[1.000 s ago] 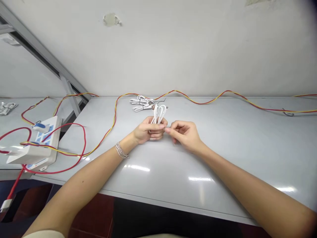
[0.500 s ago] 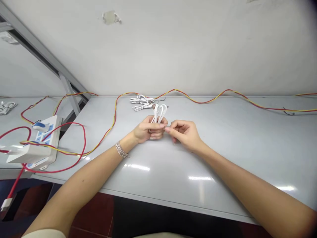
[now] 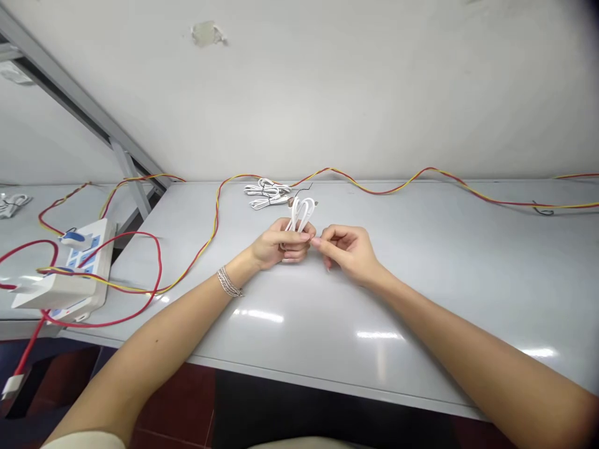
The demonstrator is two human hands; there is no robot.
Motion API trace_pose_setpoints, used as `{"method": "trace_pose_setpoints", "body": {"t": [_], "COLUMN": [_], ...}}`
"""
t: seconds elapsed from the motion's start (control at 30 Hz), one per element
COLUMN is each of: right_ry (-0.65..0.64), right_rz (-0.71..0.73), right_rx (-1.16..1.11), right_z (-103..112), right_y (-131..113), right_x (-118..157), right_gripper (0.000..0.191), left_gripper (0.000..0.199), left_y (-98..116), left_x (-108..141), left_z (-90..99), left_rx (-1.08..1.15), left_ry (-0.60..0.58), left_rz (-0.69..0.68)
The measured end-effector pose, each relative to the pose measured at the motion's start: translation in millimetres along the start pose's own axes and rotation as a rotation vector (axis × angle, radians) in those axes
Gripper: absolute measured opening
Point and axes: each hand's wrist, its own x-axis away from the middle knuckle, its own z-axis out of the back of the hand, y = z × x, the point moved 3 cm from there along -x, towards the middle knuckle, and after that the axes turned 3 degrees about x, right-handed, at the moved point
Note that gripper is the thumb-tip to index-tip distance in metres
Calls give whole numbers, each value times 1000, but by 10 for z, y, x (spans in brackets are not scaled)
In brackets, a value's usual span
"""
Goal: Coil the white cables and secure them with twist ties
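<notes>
A coiled white cable [image 3: 302,212] stands up in loops from my left hand [image 3: 283,243], whose fingers are wrapped round it above the grey table. Close against it, my right hand [image 3: 349,249] pinches thumb and forefinger together at the left thumb's tip. Whatever lies in that pinch is too small to make out. Behind the hands, bundled white cables [image 3: 267,194] with dark ties rest on the table. A thin dark wire end [image 3: 304,189] sticks up beside them.
A twisted red and yellow wire [image 3: 393,191] runs along the wall. On the left sit a white power strip [image 3: 100,271] with plugs, a looped red cable [image 3: 160,262] and another cable bundle [image 3: 13,204]. A short black wire [image 3: 543,212] lies at the right.
Both hands keep almost the same place and grip. Only a very slight shift of the view shows.
</notes>
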Motion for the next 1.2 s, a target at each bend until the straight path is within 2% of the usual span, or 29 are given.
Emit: {"method": "trace_pose_setpoints", "body": {"t": [0.17,0.3,0.53,0.83,1.2], "right_ry": [7,60,156,200,201], "right_rz": [10,30,254,446,485], "right_rx": [2,52,403,598,624], "right_z": [6,28,63,69,68], "right_y": [14,24,6,-18,-31], "right_x": [-2,-7,3,-6,8], "right_gripper": [42,42,30,22,22], "left_gripper": [30,30,35,42,38], "left_y": [2,14,42,107,98], "left_x": [1,-7,-22,1,2], "left_z": [-4,18,98,87,127], "left_rx": [1,-47,-123,-245,-267], "left_ry": [2,24,86,141,63], "left_rz": [5,6,49,102,107]}}
